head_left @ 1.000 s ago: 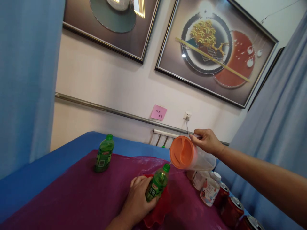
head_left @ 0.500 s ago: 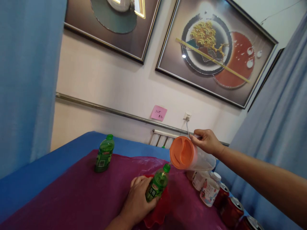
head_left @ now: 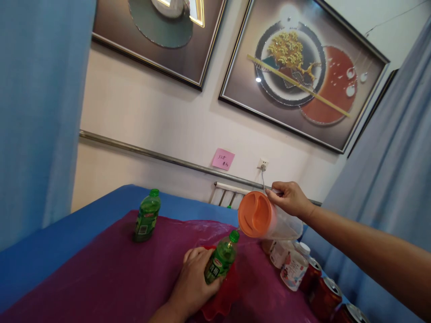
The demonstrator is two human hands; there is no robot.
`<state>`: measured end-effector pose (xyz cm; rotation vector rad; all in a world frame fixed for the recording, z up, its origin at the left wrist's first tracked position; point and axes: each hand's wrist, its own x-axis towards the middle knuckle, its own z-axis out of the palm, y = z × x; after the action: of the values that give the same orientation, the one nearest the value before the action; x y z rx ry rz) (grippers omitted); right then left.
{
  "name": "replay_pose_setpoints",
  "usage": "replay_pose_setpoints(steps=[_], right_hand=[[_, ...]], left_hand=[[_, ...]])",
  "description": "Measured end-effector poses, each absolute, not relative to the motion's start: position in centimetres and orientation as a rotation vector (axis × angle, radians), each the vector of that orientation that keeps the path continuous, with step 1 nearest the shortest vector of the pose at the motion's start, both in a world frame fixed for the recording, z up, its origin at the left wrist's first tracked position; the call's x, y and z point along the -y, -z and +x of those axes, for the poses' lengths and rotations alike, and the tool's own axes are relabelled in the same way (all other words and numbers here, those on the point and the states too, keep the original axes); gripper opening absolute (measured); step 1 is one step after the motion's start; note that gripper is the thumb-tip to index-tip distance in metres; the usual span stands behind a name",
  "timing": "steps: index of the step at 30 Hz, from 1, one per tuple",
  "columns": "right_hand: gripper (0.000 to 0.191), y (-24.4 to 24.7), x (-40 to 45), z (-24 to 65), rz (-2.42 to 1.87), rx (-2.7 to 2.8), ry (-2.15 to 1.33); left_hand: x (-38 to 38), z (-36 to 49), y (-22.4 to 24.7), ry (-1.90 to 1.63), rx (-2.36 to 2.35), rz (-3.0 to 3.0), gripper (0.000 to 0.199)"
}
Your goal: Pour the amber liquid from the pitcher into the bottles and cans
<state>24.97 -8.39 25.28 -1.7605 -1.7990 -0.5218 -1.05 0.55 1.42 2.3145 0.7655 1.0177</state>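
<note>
My left hand (head_left: 195, 278) is wrapped round a green plastic bottle (head_left: 222, 258), which leans to the right over a red scalloped dish (head_left: 222, 298). By its handle, my right hand (head_left: 291, 199) grips a clear pitcher (head_left: 286, 226) with an orange lid (head_left: 255, 214). The pitcher is tipped nearly on its side, lid toward the left, its lower lid edge close above the bottle's mouth. A thin trace of liquid seems to show between the two. How full the bottle is, I cannot tell.
Another green bottle (head_left: 147, 216) stands at the left on the purple sheet (head_left: 101, 273) over the blue table (head_left: 111, 202). Along the right edge are white-capped bottles (head_left: 295, 269) and several red cans (head_left: 325, 296). Behind runs a metal rail (head_left: 151, 154) on the wall.
Almost nothing differs. Both hands, the pitcher and the bottle hold the same positions; the view has shifted only very slightly.
</note>
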Motion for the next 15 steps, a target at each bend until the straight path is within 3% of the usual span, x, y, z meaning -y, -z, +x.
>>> replay_pose_setpoints(steps=[15], right_hand=[[0.044, -25.19, 8.22, 24.83, -1.741, 1.817, 0.533]], left_hand=[[-0.17, -1.16, -2.05, -1.016, -0.750, 2.309, 0.039]])
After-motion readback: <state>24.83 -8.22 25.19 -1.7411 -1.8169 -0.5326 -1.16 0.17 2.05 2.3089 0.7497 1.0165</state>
